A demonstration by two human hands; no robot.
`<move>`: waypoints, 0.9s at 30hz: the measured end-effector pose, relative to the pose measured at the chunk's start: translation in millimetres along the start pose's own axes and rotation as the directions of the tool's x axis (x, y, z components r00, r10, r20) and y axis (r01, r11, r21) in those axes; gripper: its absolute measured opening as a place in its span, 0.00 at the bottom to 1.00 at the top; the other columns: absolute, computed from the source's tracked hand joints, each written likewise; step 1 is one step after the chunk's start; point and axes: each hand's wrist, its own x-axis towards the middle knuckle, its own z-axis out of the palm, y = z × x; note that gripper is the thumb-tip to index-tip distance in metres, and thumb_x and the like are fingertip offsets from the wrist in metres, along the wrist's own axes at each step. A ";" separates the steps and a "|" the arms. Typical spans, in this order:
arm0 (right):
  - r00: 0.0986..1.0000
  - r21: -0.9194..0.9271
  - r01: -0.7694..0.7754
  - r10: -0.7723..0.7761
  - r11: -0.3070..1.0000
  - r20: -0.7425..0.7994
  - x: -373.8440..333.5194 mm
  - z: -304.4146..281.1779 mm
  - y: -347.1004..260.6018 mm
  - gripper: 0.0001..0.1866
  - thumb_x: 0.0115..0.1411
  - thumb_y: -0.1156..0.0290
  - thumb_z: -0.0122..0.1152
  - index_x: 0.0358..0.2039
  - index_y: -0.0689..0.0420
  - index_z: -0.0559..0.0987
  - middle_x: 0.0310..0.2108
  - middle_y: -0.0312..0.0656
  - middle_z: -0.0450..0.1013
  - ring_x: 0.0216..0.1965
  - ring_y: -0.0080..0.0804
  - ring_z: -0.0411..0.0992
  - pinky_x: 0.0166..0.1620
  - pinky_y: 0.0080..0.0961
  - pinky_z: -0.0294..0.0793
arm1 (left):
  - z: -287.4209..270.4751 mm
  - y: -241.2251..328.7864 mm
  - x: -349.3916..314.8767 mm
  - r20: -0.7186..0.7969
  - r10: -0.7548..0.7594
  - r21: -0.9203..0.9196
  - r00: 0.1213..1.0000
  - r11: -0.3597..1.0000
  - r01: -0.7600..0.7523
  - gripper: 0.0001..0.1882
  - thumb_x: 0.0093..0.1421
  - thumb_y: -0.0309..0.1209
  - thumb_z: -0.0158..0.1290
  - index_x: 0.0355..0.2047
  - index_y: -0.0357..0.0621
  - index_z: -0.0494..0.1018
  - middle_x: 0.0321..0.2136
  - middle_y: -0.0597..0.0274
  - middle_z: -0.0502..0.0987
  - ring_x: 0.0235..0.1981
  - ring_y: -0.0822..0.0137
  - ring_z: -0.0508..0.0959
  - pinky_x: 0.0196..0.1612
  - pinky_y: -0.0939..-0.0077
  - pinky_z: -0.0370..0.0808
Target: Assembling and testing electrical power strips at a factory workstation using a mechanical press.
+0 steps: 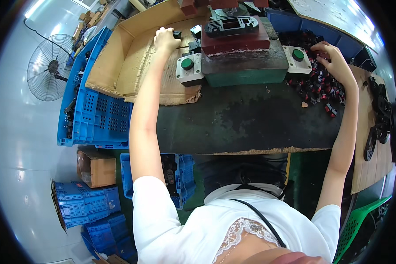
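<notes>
In the head view, we take the dark red rectangular block as our landmark; the long black plastic housing with window openings lies on top of it. What could go wrong, in our judgement, is firstly at the buttons. The round green push button on a white box is to the left of the red block, just beside the left forearm, and a similar round green push button on a white box is to its right, near the right hand. A careless wrist could press one of them. Also, the heap of small black-and-red plastic parts, to the right of the block, is tightly mixed, so two parts could come up together, or the right forearm could sweep loose ones away. If the housing sits badly on the block, a knock could shift it.

About the pose: both arms reach forward and wide apart. The left hand, left of the block and over the open brown cardboard box, has its fingers bent and pinching a small black piece. The right hand bends its fingers downward at the heap; we cannot tell whether they grip a part.
</notes>
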 end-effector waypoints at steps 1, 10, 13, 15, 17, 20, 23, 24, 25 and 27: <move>1.000 0.000 -0.001 0.001 1.000 -0.002 0.1 -0.4 -0.2 0.15 0.52 0.84 0.54 0.42 0.65 0.73 0.40 0.44 0.70 0.42 0.33 0.71 0.47 0.24 0.70 | -0.9 -1.2 1.9 0.032 -0.058 -0.088 0.998 0.994 0.061 0.23 0.39 0.37 0.60 0.37 0.41 0.76 0.39 0.50 0.75 0.44 0.54 0.73 0.47 0.64 0.72; 0.987 -0.115 0.042 -0.059 0.993 -0.148 6.5 -5.2 0.1 0.16 0.53 0.81 0.55 0.44 0.64 0.72 0.40 0.45 0.72 0.41 0.33 0.72 0.48 0.25 0.69 | -60.1 49.2 -1.1 0.035 -0.075 -0.990 0.997 -0.137 0.025 0.24 0.43 0.20 0.60 0.44 0.33 0.72 0.37 0.58 0.76 0.37 0.70 0.75 0.45 0.78 0.69; 0.975 -0.083 0.067 -0.083 0.994 -0.206 7.5 -4.0 2.2 0.18 0.53 0.80 0.56 0.46 0.64 0.72 0.42 0.45 0.73 0.43 0.33 0.73 0.49 0.24 0.69 | -87.8 75.9 -14.5 0.107 0.000 -0.977 0.994 -0.186 0.105 0.19 0.48 0.20 0.58 0.42 0.33 0.71 0.39 0.58 0.75 0.41 0.71 0.74 0.50 0.77 0.67; 0.977 -0.113 0.039 -0.062 0.993 -0.205 10.2 -3.9 -1.9 0.18 0.53 0.79 0.57 0.46 0.64 0.72 0.43 0.44 0.73 0.43 0.33 0.73 0.49 0.25 0.69 | -90.6 80.9 -17.7 0.151 0.043 -0.974 0.988 -0.165 0.156 0.17 0.50 0.19 0.56 0.42 0.31 0.70 0.42 0.58 0.75 0.44 0.70 0.73 0.52 0.76 0.67; 0.977 -0.129 0.040 -0.066 0.991 -0.205 10.2 -3.8 -7.5 0.18 0.53 0.79 0.57 0.46 0.63 0.73 0.43 0.44 0.73 0.43 0.33 0.73 0.49 0.25 0.69 | -91.4 90.5 -21.0 0.082 0.108 -0.988 0.991 -0.121 0.095 0.20 0.46 0.22 0.62 0.42 0.40 0.73 0.38 0.63 0.76 0.41 0.72 0.74 0.50 0.75 0.65; 0.975 -0.137 0.043 -0.071 0.990 -0.208 9.0 -3.7 -11.0 0.18 0.53 0.79 0.57 0.46 0.63 0.73 0.42 0.45 0.73 0.43 0.32 0.73 0.49 0.25 0.69 | -102.0 105.7 -29.3 0.002 0.165 -0.998 0.986 -0.056 0.012 0.25 0.43 0.25 0.65 0.44 0.40 0.73 0.39 0.65 0.75 0.44 0.72 0.71 0.49 0.75 0.64; 0.974 -0.134 0.049 -0.077 0.990 -0.212 7.8 -4.5 -13.5 0.18 0.53 0.79 0.57 0.46 0.64 0.73 0.41 0.45 0.73 0.42 0.32 0.73 0.49 0.25 0.69 | -104.0 110.4 -30.5 0.006 0.196 -0.996 0.981 0.084 -0.011 0.28 0.41 0.28 0.67 0.45 0.39 0.72 0.39 0.65 0.75 0.44 0.72 0.70 0.50 0.75 0.64; 0.975 -0.139 0.047 -0.076 0.989 -0.210 7.7 -4.5 -14.2 0.18 0.53 0.79 0.57 0.46 0.64 0.73 0.41 0.45 0.73 0.42 0.32 0.73 0.49 0.25 0.69 | -104.1 111.5 -30.6 0.002 0.201 -0.988 0.980 0.152 -0.029 0.29 0.41 0.29 0.67 0.46 0.38 0.72 0.40 0.65 0.74 0.44 0.72 0.70 0.50 0.76 0.63; 0.975 -0.138 0.047 -0.075 0.989 -0.211 7.2 -3.8 -14.5 0.18 0.53 0.79 0.57 0.46 0.64 0.73 0.41 0.45 0.73 0.42 0.32 0.73 0.49 0.25 0.69 | -104.1 112.8 -30.6 0.002 0.202 -0.988 0.979 0.153 -0.029 0.29 0.41 0.29 0.67 0.46 0.38 0.72 0.40 0.65 0.74 0.44 0.72 0.70 0.50 0.76 0.63; 0.970 -0.096 0.086 -0.105 0.992 -0.219 7.4 -2.4 -14.8 0.18 0.53 0.79 0.57 0.46 0.64 0.72 0.39 0.44 0.74 0.40 0.31 0.73 0.48 0.24 0.69 | -105.4 114.8 -29.0 -0.017 0.257 -0.973 0.966 0.220 -0.075 0.30 0.40 0.31 0.67 0.46 0.39 0.72 0.42 0.65 0.73 0.44 0.71 0.70 0.51 0.76 0.63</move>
